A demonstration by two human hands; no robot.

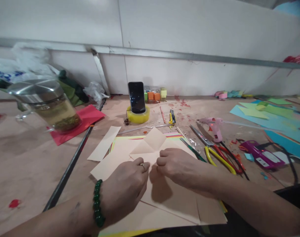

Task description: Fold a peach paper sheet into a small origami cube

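Observation:
My left hand (126,182), with a green bead bracelet (97,203) at the wrist and a ring, has its fingers curled down onto a folded piece of peach paper (154,140). Facing it, my right hand (177,164) is closed the same way on the paper's right side. The fold rises to a point beyond my knuckles, with creases running out to the left. My fingertips are mostly hidden beneath the hands. Underneath lies a stack of peach paper sheets (176,205), with coloured sheets showing at its edges.
Beside the stack on the right are scissors (209,141), a pink glue gun (215,126) and a purple power strip (262,154). A phone (136,97) leans in a yellow tape roll (138,117). A glass tea jar (48,107) stands left, on red paper (92,113). A utility knife (173,117) lies ahead.

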